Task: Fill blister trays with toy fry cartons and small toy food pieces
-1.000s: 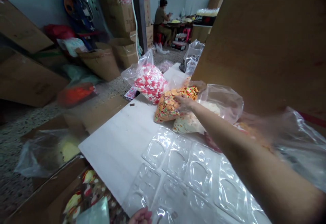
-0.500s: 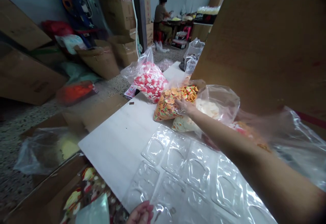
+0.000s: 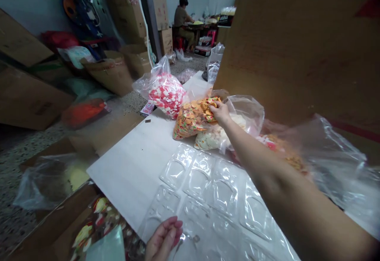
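Note:
My right hand reaches into the mouth of a clear bag of small orange discs with red and green marks. Its fingertips are pinched on an orange disc at the top of the pile. Below, my left hand hovers by the near edge of the board, its fingers curled against the thumb; whatever may be inside them is hidden. Beside it, clear moulded plastic trays with round hollows lie in rows on the white board.
A bag of pink and white pieces stands behind the orange one, a bag of cream pieces beside it. Tall cardboard walls the right. An open carton with packed colourful pieces sits lower left. Another person sits far back.
My right hand has risen from the side of the orange discs to the bag's upper right, now pinching. My left hand has come further into view. The whole view has shifted slightly.

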The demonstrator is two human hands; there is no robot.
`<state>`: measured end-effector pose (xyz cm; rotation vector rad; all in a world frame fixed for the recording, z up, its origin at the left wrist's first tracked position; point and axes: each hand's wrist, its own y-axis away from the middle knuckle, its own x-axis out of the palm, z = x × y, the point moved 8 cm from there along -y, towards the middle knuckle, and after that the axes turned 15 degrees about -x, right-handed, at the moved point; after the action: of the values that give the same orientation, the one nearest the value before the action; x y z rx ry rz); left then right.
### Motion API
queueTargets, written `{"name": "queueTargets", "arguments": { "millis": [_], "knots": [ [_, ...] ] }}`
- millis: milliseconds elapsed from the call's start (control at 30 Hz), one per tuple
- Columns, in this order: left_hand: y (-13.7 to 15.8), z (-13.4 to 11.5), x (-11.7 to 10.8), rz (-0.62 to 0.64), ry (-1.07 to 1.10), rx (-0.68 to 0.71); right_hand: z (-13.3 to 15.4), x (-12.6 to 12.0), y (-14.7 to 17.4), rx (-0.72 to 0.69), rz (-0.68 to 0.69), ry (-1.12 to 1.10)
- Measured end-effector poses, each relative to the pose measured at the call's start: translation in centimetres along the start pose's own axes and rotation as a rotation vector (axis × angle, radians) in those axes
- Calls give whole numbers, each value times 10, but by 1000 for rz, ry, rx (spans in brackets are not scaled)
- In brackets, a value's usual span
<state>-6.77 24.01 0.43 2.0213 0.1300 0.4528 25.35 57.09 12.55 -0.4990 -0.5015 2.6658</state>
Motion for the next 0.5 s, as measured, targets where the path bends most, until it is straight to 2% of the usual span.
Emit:
{"name": "queueTargets", "arguments": {
  "millis": [67, 167, 233, 300, 367, 433, 500],
  "knots": [
    [5, -9, 29, 130, 12, 10, 17, -18, 5, 36, -98, -180],
    [14, -21, 84, 367, 99, 33, 53, -44, 43, 47, -104, -316],
    [19, -27, 122, 520, 182, 39, 72, -56, 94, 74, -47, -347],
    [22, -26, 158, 642, 257, 27, 80, -62, 161, 148, 31, -367],
    [19, -11, 187, 698, 286, -34, 85, -69, 225, 132, 61, -329],
    [12, 18, 205, 682, 292, -102, 91, -79, 277, -3, 76, -195],
    [4, 55, 213, 656, 286, -165, 91, -94, 317, -130, 62, -4]
  ]
}}
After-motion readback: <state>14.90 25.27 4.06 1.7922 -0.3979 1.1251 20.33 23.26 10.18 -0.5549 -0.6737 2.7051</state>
